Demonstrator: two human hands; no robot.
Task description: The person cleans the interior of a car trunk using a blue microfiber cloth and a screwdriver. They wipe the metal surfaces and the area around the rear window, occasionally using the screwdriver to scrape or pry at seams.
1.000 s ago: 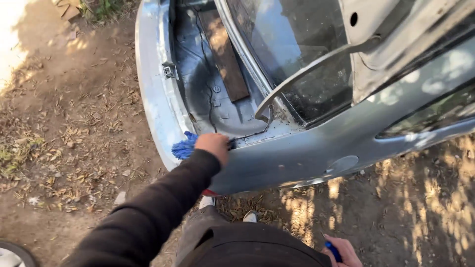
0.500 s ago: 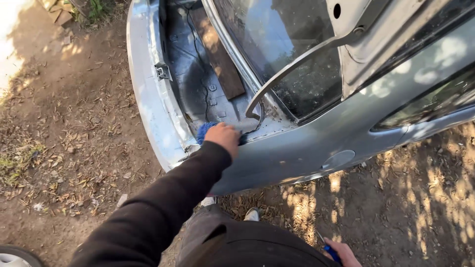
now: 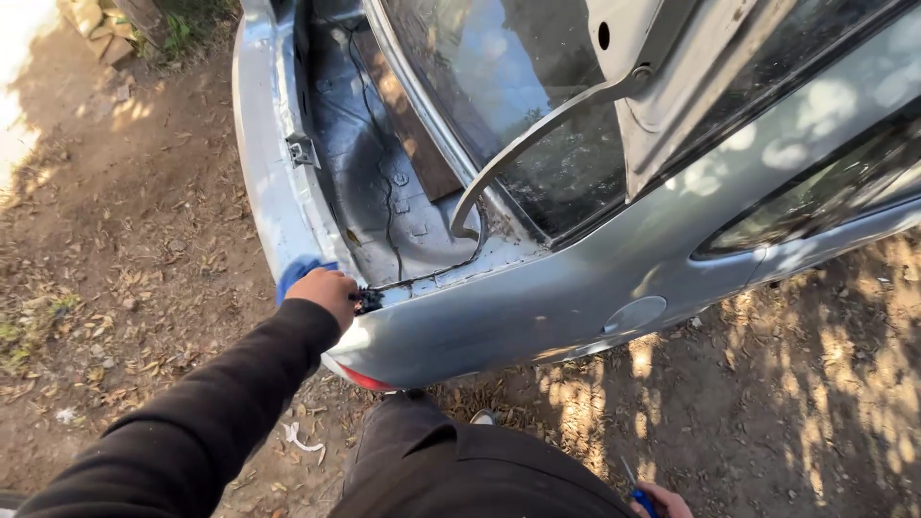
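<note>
Dirt ground (image 3: 125, 288); one cloth (image 3: 295, 273) (probably gripped).

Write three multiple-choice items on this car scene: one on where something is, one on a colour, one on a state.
1. Where does the left hand rest?
A. on the car's rear corner, by the open trunk
B. on the ground
C. on the rear window

2. What colour is the cloth under that hand?
A. red
B. blue
C. white

3. How does the trunk lid stand?
A. shut flat
B. taken off, lying on the dirt
C. raised open

Answers: 1 A, the hand sits on the body edge beside the bare trunk well. 2 B, blue fabric shows beside the knuckles. 3 C, the lid is up and the trunk's inside shows.
</note>
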